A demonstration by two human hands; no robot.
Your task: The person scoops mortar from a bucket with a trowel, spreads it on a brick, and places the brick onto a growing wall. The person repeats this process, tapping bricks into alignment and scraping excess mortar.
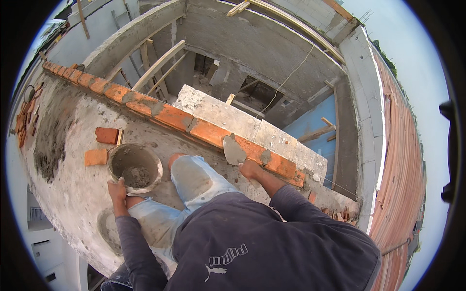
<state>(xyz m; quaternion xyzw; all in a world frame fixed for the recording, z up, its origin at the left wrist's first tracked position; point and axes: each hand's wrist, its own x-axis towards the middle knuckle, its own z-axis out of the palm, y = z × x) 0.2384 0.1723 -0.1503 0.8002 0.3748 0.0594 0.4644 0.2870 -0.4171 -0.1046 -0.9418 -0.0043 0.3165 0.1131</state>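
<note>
My right hand (pixel 250 170) is closed around the handle of a trowel. The trowel's blade (pixel 234 151), grey with mortar, lies against the row of orange bricks (pixel 208 132) that runs diagonally along the ledge. Grey mortar smears the joints and parts of the brick tops. My left hand (pixel 117 188) grips the near-left rim of a round bucket (pixel 156 180), which stands beside my bent knees. Wet grey mortar (pixel 137 177) sits in its bottom. Just left of the bucket lie two loose bricks, a darker red one (pixel 107 135) and an orange one (pixel 96 157).
Past the bricks, a rough concrete strip (pixel 228 114) borders a deep, grey-walled room with timber props (pixel 158 65). Broken brick pieces (pixel 26 116) lie at far left, more rubble (pixel 340 216) at right. A second round vessel (pixel 108 230) is partly hidden by my left arm.
</note>
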